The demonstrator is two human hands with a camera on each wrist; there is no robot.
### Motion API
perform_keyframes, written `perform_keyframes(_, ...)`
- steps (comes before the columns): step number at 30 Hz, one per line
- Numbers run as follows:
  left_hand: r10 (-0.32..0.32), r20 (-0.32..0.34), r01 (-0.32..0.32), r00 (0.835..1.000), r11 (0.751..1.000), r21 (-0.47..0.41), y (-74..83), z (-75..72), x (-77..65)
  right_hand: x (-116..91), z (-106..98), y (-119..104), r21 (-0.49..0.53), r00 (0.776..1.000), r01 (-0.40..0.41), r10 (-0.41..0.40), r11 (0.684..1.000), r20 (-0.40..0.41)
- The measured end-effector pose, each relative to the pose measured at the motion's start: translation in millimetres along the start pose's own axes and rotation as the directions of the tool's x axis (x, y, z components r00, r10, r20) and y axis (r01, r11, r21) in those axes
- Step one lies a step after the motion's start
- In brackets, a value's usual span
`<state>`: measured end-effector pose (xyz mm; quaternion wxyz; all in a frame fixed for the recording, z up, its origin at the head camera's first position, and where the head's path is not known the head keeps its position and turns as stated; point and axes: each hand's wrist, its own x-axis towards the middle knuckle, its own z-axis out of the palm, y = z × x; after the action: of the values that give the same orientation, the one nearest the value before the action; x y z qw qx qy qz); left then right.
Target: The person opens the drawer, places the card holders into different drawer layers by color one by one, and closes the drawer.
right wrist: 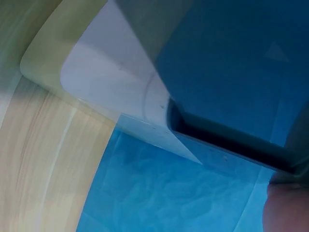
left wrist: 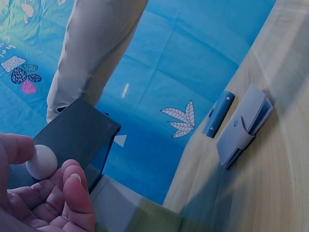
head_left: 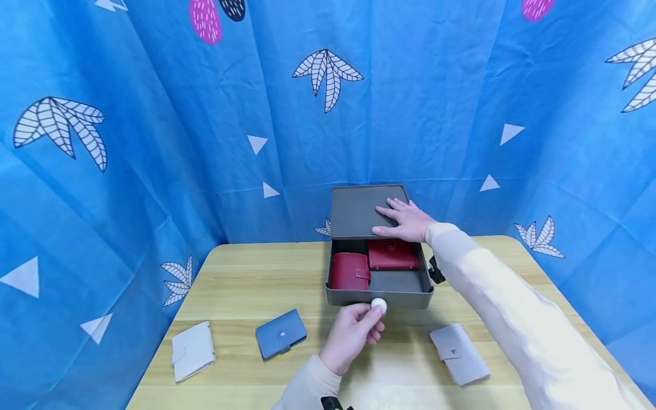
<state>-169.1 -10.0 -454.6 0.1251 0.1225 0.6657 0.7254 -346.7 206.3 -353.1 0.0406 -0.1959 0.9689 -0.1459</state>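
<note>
In the head view, a dark grey drawer box [head_left: 353,210] stands at the back of the table, its drawer [head_left: 400,299] pulled out toward me. My left hand [head_left: 352,330] pinches the drawer's round white knob [head_left: 379,304] between thumb and index finger; the left wrist view shows the same knob [left wrist: 42,162] close up. My right hand [head_left: 405,221] rests with spread fingers on the box top. Inside the drawer lie two red snap wallets, one at the left [head_left: 350,270] and another [head_left: 392,254] at the back right, partly under the box top.
On the wooden table [head_left: 246,267] lie a white wallet [head_left: 193,350] at the left, a blue wallet [head_left: 281,333] left of my left hand, and a light grey wallet [head_left: 459,353] at the right. A blue patterned curtain [head_left: 425,114] hangs behind and at both sides.
</note>
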Motion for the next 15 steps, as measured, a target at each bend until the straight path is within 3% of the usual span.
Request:
perform_keyframes(7, -0.006, -0.001, 0.006, 1.0, 1.0, -0.012, 1.7, -0.1, -1.0, 0.6, -7.6, -2.1, 0.041, 0.998, -0.011, 0.008, 0.999, 0.06)
perform_keyframes(15, 0.001, 0.001, -0.001, 1.0, 1.0, -0.005, 4.3, 0.9, -2.0, -1.1, -6.3, -1.0, 0.037, 0.998, -0.013, 0.011, 0.999, 0.058)
